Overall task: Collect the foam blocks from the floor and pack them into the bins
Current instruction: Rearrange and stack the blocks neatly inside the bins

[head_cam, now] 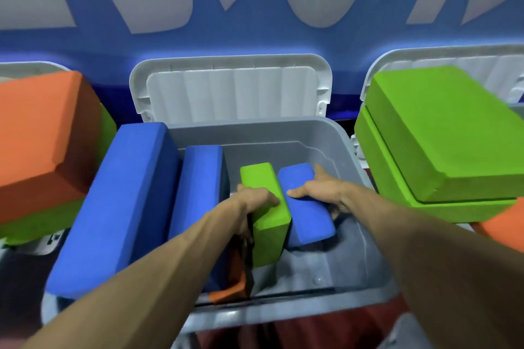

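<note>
1. Green foam block [269, 224]: it stands on edge in the middle of the grey bin [354, 147], touching the small blue block [309, 218] on its right.
2. Your left hand [252, 201] grips the green foam block, fingers curled over its top edge.
3. Your right hand [323, 190] holds the small blue block, thumb on its top face and fingers wrapped over its side toward the bin's right wall.
4. A large blue block [122, 207] leans over the bin's left rim; a second blue block [198, 187] stands just beside it, inside.
5. An orange block [229, 289] lies at the bin's near left corner, below your left forearm.
6. The lid [229, 91] stands open behind the far rim.
</note>
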